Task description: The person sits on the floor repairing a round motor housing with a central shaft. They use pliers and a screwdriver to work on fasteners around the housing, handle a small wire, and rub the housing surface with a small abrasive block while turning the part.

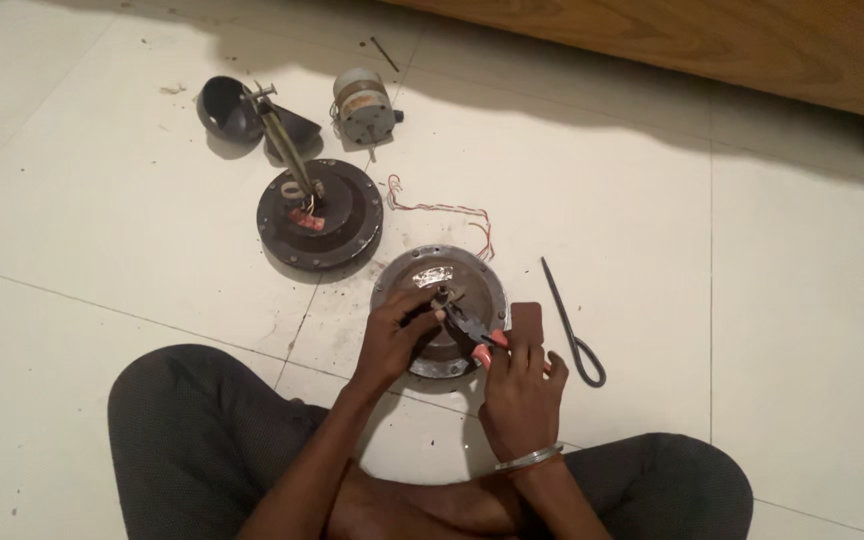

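Head view, looking down at a person seated cross-legged on a white tiled floor (652,300). Centre: round grey metal motor housing disc (439,310), lying flat on the floor just ahead of the knees, w/ a shiny patch on its upper face and a small hub at its middle. Left hand (392,340) rests on the disc's near-left face, fingers curled toward the hub; whether the grip is closed on any part can't be told. Right hand (520,390), w/ a metal bangle at the wrist, is clamped around the red handles of a pair of pliers (472,328). Key relation: the pliers' long axis runs diagonally, handles at lower right, nose at upper left, ending at the hub; the hub lies up-left of the right hand and just beside the left fingertips, so left hand is nearer. Jaws' state is too small to tell.

Surroundings: thin red and white wires (442,212) trail from the disc's far rim. Upper left, apart: second dark round disc w/ an upright rod (320,213), dark cup-shaped cover (227,108), small cylindrical coil part (362,105). Right of disc: dark looped metal rod (572,325) and small brown flat piece (526,322). Wooden furniture edge (712,40) at top.
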